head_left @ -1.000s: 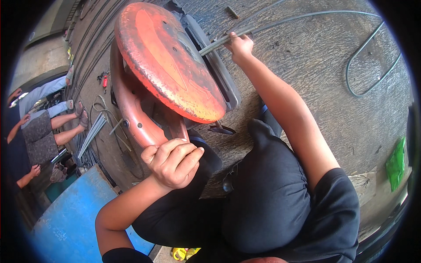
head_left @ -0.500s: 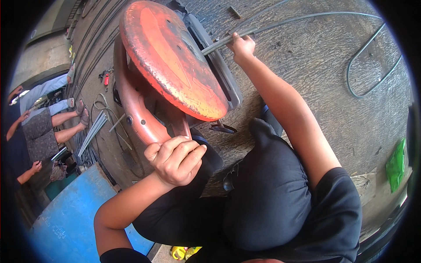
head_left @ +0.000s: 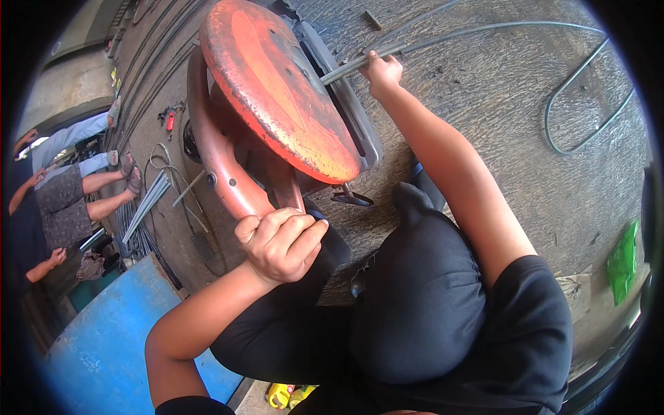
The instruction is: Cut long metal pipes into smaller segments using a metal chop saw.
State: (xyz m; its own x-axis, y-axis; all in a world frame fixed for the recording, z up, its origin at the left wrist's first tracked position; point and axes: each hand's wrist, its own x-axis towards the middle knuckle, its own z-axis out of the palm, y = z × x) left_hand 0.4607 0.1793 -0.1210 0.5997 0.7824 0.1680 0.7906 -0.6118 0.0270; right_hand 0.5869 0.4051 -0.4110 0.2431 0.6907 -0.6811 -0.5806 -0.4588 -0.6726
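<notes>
A chop saw with a worn orange-red round guard (head_left: 277, 90) stands in front of me on the floor. My left hand (head_left: 282, 245) is closed around the near end of its reddish handle (head_left: 232, 181). Out to the right, my right hand (head_left: 382, 71) grips thin grey metal rods (head_left: 344, 70). Their left ends run over the saw's dark base (head_left: 339, 93) and pass out of sight behind the guard. Hidden by that guard are the blade and the place where it meets the rods. A small dark crank (head_left: 353, 199) sticks out at the base's near end.
Long bent rod (head_left: 512, 24) loops across the floor at right. A green plastic bag (head_left: 622, 263) lies far right. At left are a blue panel (head_left: 117, 325), a bundle of cut rods (head_left: 145, 207), a red-handled tool (head_left: 170, 122) and other people (head_left: 62, 200).
The saw's guard and handle have shifted slightly to the right, and my left hand has moved a little up and right with the handle. My right hand stays in place on the rods.
</notes>
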